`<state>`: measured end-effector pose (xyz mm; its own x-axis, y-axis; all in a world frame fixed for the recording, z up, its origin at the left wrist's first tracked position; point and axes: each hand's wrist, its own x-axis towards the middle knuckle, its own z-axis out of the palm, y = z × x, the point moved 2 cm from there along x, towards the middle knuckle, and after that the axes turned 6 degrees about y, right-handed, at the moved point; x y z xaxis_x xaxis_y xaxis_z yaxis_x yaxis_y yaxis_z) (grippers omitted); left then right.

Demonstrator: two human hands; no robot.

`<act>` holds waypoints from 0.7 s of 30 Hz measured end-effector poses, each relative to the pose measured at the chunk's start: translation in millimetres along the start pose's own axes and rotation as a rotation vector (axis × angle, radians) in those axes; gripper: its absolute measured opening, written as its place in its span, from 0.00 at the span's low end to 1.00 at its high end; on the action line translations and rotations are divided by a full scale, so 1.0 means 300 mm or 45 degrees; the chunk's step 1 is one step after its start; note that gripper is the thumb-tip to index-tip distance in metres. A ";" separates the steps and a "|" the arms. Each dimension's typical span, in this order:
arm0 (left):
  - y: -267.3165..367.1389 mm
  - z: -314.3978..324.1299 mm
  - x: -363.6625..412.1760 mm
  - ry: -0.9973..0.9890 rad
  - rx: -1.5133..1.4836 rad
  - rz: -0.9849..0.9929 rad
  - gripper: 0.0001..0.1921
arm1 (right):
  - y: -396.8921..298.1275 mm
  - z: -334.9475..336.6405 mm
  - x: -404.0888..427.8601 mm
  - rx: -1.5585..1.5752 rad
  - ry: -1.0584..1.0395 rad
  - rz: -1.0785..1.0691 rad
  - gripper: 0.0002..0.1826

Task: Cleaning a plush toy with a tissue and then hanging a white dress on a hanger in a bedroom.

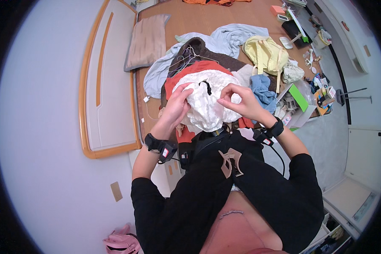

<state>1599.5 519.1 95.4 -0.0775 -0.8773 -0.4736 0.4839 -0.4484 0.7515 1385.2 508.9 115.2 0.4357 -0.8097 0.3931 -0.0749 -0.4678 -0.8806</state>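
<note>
A crumpled, glossy white cloth [203, 109], perhaps a garment, is bunched up in front of my waist. A small black strip [207, 87] shows near its upper middle. My left hand [177, 103] grips the cloth's left side, with the thumb on top and part of the fingers hidden by folds. On the other side, my right hand [239, 100] pinches the cloth between thumb and forefinger. Beneath and behind it lie a red cloth [200, 67] and a dark brown fleece garment [220, 57]. Several thin hangers [189, 57] rest on the fleece.
A pale blue sheet [231, 36] and a yellow backpack [266, 54] lie on the bed mat [203, 16]. Blue denim-like cloth [262, 92] is near my right hand. Farther right stands a green-and-white box [300, 98]. A wood-trimmed headboard [111, 82] borders the left.
</note>
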 end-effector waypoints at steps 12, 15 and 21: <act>-0.020 0.051 -0.016 -0.088 0.094 -0.046 0.16 | -0.021 0.178 0.067 0.045 0.134 -0.383 0.10; -0.023 0.033 -0.012 -0.054 0.163 -0.067 0.17 | -0.031 0.177 0.071 0.026 0.046 -0.396 0.07; -0.004 0.015 0.006 -0.039 0.166 0.003 0.16 | -0.014 0.223 0.032 -0.126 -0.477 -0.743 0.04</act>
<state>1594.9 517.4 95.7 -0.1044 -0.8822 -0.4591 0.3671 -0.4632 0.8067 1449.7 527.0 105.0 0.7081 -0.2482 0.6611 0.1915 -0.8336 -0.5180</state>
